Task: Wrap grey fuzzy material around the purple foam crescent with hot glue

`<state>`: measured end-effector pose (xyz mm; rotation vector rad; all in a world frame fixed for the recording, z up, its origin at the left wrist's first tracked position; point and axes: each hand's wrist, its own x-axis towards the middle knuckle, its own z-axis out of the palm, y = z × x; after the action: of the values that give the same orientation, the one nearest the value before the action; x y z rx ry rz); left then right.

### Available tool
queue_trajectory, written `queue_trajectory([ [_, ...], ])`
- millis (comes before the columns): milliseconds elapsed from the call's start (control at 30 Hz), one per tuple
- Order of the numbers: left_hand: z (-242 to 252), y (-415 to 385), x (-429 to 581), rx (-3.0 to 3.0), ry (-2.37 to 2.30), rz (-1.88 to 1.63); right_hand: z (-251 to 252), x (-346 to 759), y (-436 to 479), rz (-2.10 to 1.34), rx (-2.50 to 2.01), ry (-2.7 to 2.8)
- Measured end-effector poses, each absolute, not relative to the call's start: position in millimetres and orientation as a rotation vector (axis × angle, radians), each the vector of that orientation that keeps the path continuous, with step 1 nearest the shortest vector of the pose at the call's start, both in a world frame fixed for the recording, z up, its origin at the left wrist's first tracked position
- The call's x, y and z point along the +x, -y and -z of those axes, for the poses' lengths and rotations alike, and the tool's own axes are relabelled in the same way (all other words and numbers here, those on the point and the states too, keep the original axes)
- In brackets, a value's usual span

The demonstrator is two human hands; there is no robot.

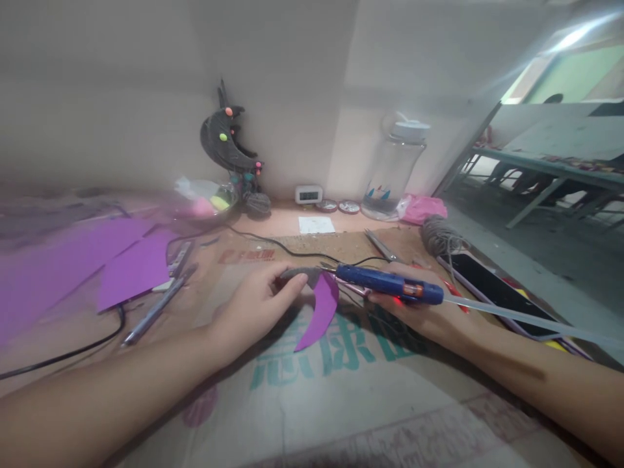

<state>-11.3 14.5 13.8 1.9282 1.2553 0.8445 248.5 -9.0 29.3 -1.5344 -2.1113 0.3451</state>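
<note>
My left hand (266,296) pinches the upper end of a purple crescent cutout (325,305), whose tip hangs down and to the left. Grey yarn (298,274) covers the pinched end, partly hidden by my fingers. My right hand (414,315) is closed around a blue hot glue gun (385,279) with a clear glue stick trailing out of its back. The gun's nozzle points left and lies close to the crescent's top edge; whether they touch I cannot tell. A red light glows beneath the gun.
Purple sheets (131,260) and a pen (158,309) lie left. Behind are a yarn-wrapped crescent (221,140), a bowl (227,201), a small clock (309,194) and a water bottle (392,169). Scissors (380,245), a grey yarn ball (439,235) and a phone (492,289) are right. A black cord (287,247) crosses behind my hands.
</note>
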Motion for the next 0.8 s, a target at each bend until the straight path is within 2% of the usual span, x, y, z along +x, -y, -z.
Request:
queue_trajectory([
  [267, -13, -16, -11, 1.984, -1.294, -0.839, -23, 247, 3, -0.380, -1.327, 2.104],
  [800, -13, -15, -13, 1.977, -1.260, -0.843, -20, 248, 0, -0.166, -1.358, 2.165],
])
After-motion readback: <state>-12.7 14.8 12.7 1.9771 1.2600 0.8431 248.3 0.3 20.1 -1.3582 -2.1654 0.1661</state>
